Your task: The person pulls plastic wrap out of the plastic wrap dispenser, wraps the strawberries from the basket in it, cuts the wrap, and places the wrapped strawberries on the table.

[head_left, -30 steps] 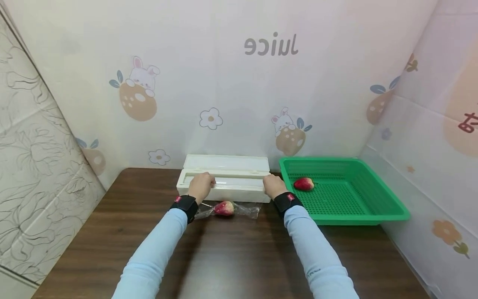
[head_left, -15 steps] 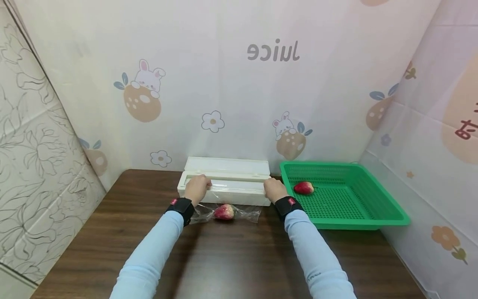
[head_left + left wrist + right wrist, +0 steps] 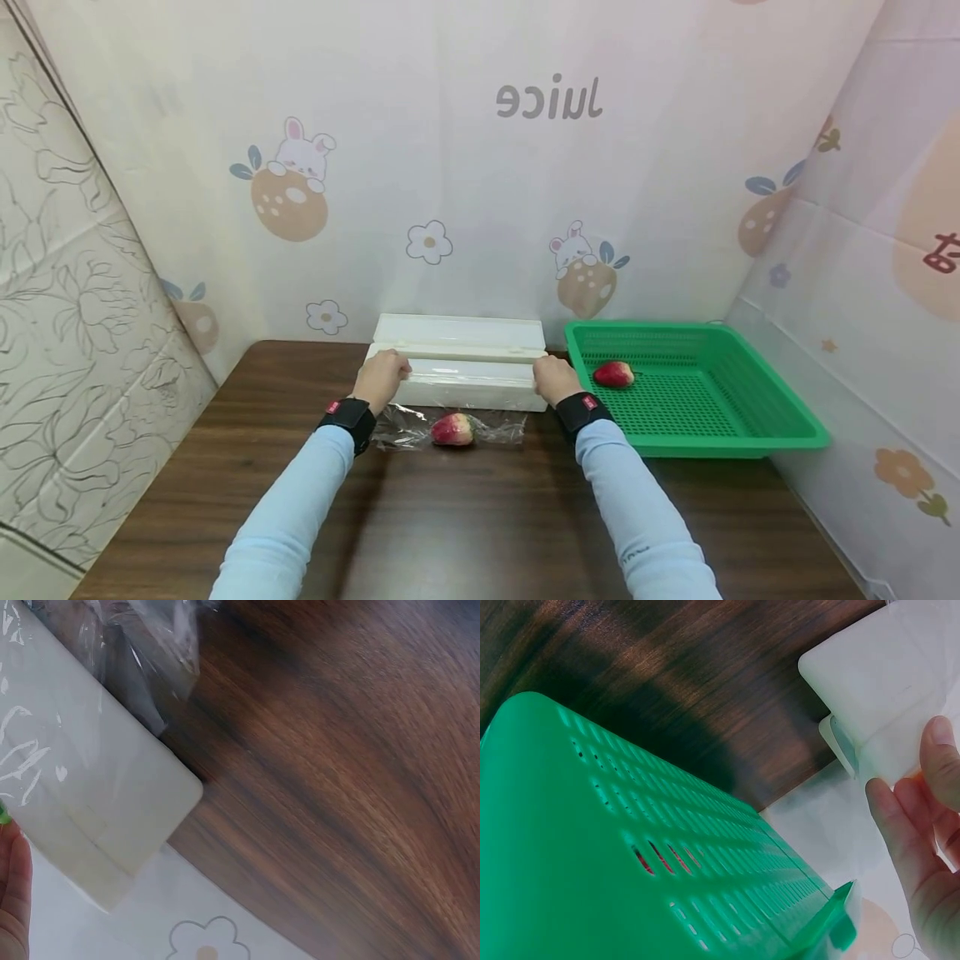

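Left hand (image 3: 378,379) pinches green bit (image 3: 4,816) (mostly off-view), right hand (image 3: 557,381) grips white box (image 3: 472,392) at 3 o'clock; 6 o'clock film (image 3: 492,430) likely clingy, fragile, take corners

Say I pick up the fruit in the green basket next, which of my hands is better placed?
Likely your right hand: it's at the end of the white box beside the green basket, whose fruit lies toward that side. Your left hand is at the box's opposite end.

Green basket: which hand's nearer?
Right: the right hand is at the right end of the white box, beside the green basket; the left hand is at the box's left end, farther off.
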Motion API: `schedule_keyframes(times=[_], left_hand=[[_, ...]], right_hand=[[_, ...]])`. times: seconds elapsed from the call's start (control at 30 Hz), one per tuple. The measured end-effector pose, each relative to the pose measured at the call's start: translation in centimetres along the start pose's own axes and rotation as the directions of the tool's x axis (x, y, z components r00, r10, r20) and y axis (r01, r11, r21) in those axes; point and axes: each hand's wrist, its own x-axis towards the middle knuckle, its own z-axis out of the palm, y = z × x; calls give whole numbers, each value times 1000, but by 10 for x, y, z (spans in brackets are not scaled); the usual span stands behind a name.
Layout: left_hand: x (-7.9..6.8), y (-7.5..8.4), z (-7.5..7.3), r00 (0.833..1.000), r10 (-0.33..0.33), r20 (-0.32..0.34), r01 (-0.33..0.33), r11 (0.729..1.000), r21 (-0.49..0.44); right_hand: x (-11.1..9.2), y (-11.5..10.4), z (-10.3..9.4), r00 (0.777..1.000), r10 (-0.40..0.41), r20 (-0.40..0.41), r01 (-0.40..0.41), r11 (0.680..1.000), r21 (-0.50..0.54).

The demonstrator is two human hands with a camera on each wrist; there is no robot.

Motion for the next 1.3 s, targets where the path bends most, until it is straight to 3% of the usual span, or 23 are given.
schedule_keyframes(times=[0.3,0.7,1.3], left_hand=[[-2,-10,-2,1000,15,-9,-15,1000,-9],[-7,-30,-11,999,-36,-9,36,999,27],[-6,-42,-15,1000,-24,8,24,1000,20]], right_hand=[[0,3,2,1000,1,4,-1,1000,19],[0,3,0,1000,5,17,-6,1000,15],[3,3,4,1000,-3,-7,3,1000,13]])
